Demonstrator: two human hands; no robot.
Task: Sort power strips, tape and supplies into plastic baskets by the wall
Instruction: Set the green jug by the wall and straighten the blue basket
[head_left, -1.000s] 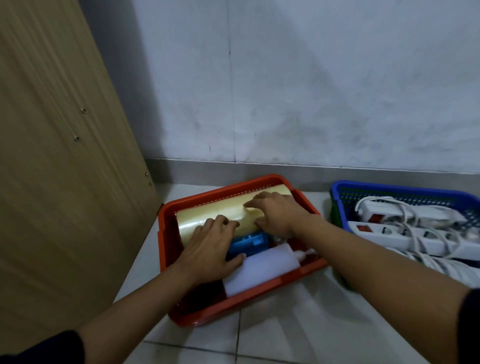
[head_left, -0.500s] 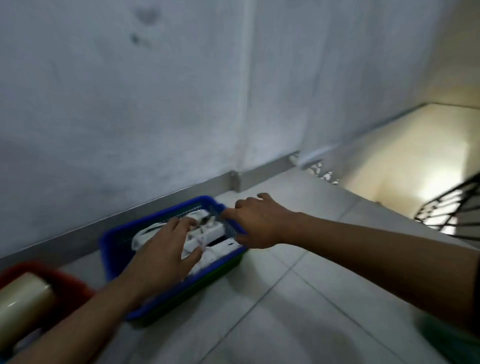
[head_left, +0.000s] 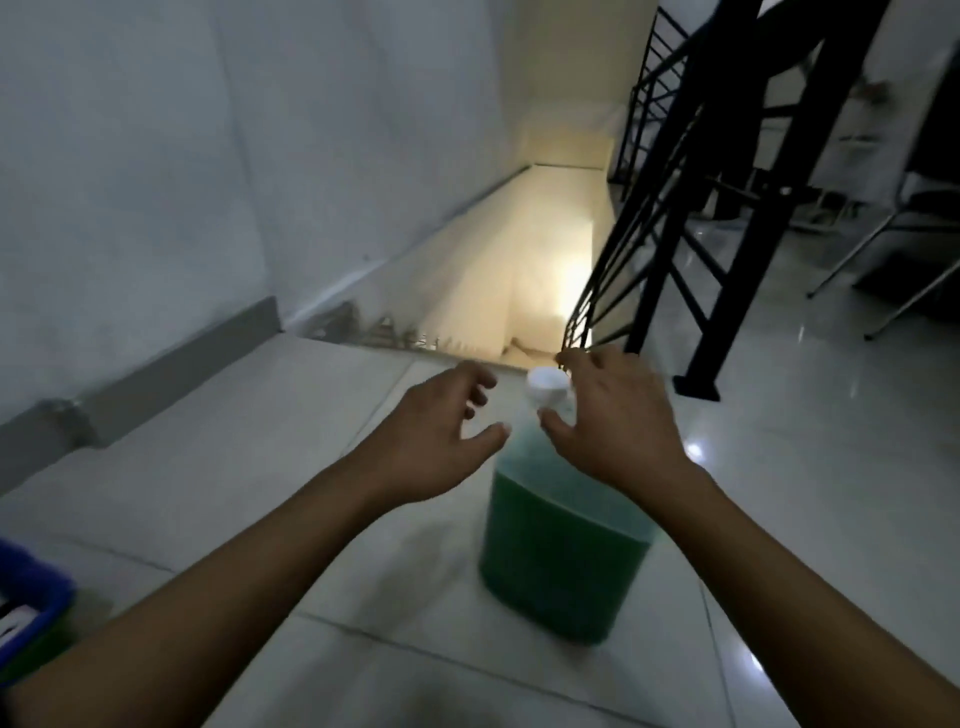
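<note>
A large clear jug of green liquid (head_left: 561, 551) with a white cap (head_left: 547, 384) stands upright on the tiled floor in the middle of the head view. My left hand (head_left: 436, 441) hovers just left of its neck, fingers spread, holding nothing. My right hand (head_left: 613, 421) hovers over the jug's right shoulder beside the cap, fingers spread; whether it touches the jug I cannot tell. A corner of the blue basket (head_left: 36, 587) shows at the far left edge.
A stairwell opening (head_left: 524, 291) drops away right behind the jug. A black metal railing (head_left: 675, 208) rises at the right. The grey wall and skirting (head_left: 156, 374) run along the left. Chair legs (head_left: 893, 270) stand at the far right.
The view has swung right from the red basket, past the blue basket, to the jug. Both hands left the baskets and now hover around the jug's neck.
</note>
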